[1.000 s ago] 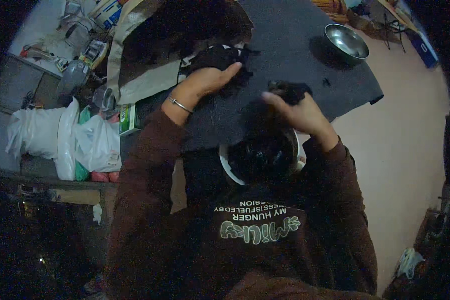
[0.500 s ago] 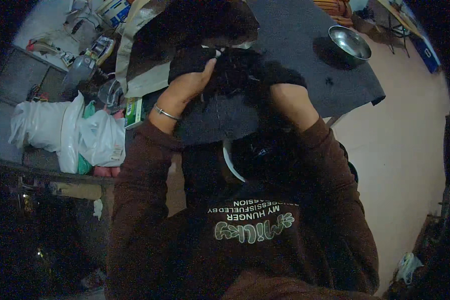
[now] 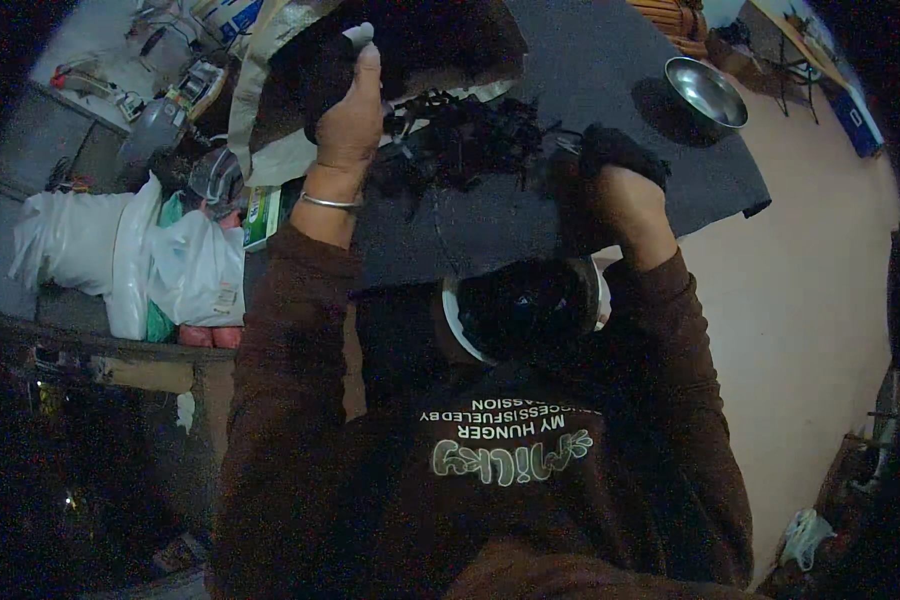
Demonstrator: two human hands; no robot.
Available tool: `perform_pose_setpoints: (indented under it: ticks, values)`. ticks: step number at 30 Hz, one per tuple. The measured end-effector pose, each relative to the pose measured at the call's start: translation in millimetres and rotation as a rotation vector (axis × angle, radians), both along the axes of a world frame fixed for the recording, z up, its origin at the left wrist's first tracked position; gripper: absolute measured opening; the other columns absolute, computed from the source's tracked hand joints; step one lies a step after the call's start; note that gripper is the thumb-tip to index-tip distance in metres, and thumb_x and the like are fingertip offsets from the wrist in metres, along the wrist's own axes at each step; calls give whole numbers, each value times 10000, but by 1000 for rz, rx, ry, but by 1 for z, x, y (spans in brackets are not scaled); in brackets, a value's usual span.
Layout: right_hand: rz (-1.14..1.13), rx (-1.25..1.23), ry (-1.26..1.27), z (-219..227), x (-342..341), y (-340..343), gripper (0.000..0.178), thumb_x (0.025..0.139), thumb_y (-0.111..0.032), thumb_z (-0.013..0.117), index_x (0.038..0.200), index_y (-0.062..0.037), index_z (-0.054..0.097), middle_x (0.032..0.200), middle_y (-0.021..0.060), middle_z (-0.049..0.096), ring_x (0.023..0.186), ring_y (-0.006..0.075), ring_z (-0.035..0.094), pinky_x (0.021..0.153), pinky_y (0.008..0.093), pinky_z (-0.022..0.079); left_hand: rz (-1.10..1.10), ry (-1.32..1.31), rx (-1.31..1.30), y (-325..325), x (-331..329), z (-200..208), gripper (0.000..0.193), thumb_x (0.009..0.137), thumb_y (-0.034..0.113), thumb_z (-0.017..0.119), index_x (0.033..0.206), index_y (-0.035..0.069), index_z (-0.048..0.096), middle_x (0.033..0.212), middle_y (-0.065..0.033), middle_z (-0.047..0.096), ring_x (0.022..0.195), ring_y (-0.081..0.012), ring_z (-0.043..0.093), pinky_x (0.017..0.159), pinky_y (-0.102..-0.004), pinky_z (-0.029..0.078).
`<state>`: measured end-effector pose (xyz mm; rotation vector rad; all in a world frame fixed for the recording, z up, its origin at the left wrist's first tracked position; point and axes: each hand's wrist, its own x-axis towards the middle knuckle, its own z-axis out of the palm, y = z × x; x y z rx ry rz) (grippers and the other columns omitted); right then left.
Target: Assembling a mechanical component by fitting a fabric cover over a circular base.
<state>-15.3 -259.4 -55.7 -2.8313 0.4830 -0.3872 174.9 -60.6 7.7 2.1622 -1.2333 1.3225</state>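
A black clump (image 3: 482, 143) lay on the counter (image 3: 582, 60), left hand (image 3: 351, 115) to its left, right hand (image 3: 628, 185) to its right, seemingly so both could reach it; darkness hid whether either gripped anything.

A dark grey cloth (image 3: 560, 60) covers the table, with a heap of tangled black strips (image 3: 485, 140) on it. Beyond the heap, a metal bowl (image 3: 707, 92) sits rightward and an open sack (image 3: 282, 162) leftward.

The dim, grainy view blackens toward its corners.
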Motion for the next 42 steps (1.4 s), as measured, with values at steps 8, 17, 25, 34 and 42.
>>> perform_pose_setpoints:
  ticks: [8, 17, 25, 34, 42]
  values:
    - [215, -99, -478, 10, -3, -4, 200, 770, -143, 491, 950, -69, 540, 824, 107, 577, 706, 231, 572, 612, 296, 452, -22, 259, 315, 3, 42, -30, 481, 747, 418, 491, 983, 0, 522, 949, -158, 548, 904, -298, 501, 777, -356, 377]
    - [445, 274, -703, 27, -13, 9, 233, 774, -222, 471, 804, -4, 550, 759, 134, 550, 688, 294, 539, 579, 330, 424, -409, 1309, -154, -34, -39, 8, 426, 760, 166, 559, 1121, 40, 372, 873, -52, 485, 755, -117, 487, 592, -247, 458]
    - [418, 621, -483, 13, -7, 31, 179, 774, -175, 528, 906, -64, 577, 788, 37, 594, 722, 106, 550, 637, 244, 437, -575, 352, 183, -23, -104, 26, 279, 726, 105, 550, 981, 2, 505, 933, -127, 528, 857, -247, 495, 729, -296, 390]
    - [484, 874, -463, 21, -8, 61, 194, 756, -178, 556, 883, -31, 552, 709, 22, 558, 671, 69, 507, 607, 225, 421, -408, 1354, 136, 14, -134, -14, 338, 748, 245, 556, 1029, 67, 497, 900, -91, 561, 806, -187, 542, 703, -279, 429]
    - [725, 432, -507, 27, -19, 81, 330, 673, -271, 620, 912, -59, 538, 812, 110, 559, 731, 277, 548, 637, 326, 443, -74, 999, 450, 38, -140, -31, 374, 810, 238, 447, 1152, 98, 392, 868, -138, 548, 790, -222, 539, 708, -341, 432]
